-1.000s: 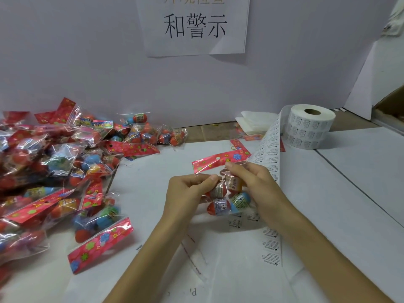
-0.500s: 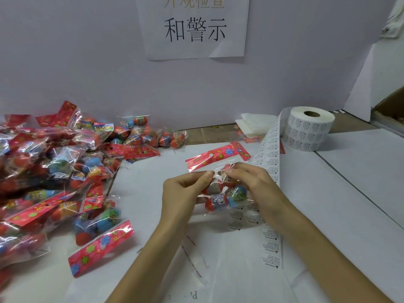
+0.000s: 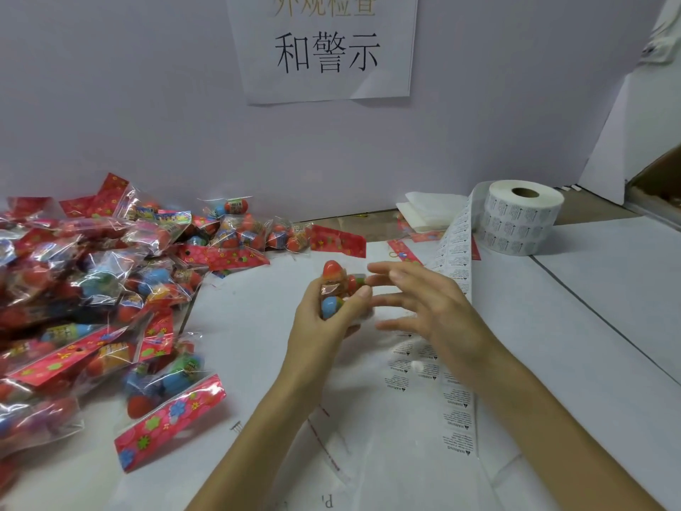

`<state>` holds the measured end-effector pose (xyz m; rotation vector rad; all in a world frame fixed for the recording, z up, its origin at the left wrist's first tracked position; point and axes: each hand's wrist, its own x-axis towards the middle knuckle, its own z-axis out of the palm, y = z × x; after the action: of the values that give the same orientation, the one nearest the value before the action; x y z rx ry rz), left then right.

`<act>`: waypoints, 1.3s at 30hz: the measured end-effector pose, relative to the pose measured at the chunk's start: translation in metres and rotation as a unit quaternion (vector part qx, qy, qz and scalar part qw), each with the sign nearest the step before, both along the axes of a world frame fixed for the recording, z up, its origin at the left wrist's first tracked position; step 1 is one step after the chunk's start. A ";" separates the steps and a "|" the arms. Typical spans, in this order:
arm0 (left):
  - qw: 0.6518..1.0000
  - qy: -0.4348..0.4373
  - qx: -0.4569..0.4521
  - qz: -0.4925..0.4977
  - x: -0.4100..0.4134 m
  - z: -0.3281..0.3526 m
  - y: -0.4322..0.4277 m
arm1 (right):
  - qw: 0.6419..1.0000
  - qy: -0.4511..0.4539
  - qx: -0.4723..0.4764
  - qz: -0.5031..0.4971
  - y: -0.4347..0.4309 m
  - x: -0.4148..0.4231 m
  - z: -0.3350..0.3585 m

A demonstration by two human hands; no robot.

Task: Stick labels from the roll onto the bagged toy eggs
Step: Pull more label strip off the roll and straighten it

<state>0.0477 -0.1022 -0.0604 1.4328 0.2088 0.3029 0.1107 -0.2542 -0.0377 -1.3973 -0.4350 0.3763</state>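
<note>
My left hand (image 3: 324,319) grips a clear bag of toy eggs (image 3: 333,285) above the middle of the table, its red header card sticking up to the left behind. Just to its right my right hand (image 3: 416,296) hovers with fingers spread and straight, holding nothing. The white label roll (image 3: 521,217) stands at the back right. Its label strip (image 3: 455,260) runs from the roll toward me, passing under my right hand and along the table.
A big heap of bagged eggs (image 3: 92,285) fills the left side, with one bag (image 3: 169,407) lying nearest me. Folded white sheets (image 3: 427,212) lie beside the roll. A white wall with a paper sign (image 3: 326,49) closes the back.
My right hand has let go of the bag and opened. My left hand now holds the bag alone and has turned it more upright, slightly leftward.
</note>
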 end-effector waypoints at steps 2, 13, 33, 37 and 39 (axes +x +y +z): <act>0.998 0.009 -0.055 0.006 0.000 0.000 0.005 | 1.000 -0.020 -0.002 -0.018 -0.002 0.001 0.001; 0.997 0.040 -0.064 -0.015 0.002 0.002 0.013 | 0.989 -0.045 -0.100 -0.096 -0.001 0.004 -0.003; 0.923 -0.042 0.356 0.138 -0.003 -0.002 0.006 | 0.925 -0.023 -0.213 -0.312 -0.037 0.033 -0.003; 0.948 -0.038 0.311 0.050 -0.004 -0.005 -0.002 | 0.966 0.102 -0.076 -0.227 -0.030 0.029 -0.002; 0.954 -0.040 0.296 0.039 -0.005 -0.005 -0.003 | 0.977 0.121 -0.060 -0.168 -0.027 0.027 0.000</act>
<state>0.0429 -0.1056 -0.0651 2.0034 0.1107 0.5164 0.1377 -0.2808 -0.0380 -1.4890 0.0263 0.2941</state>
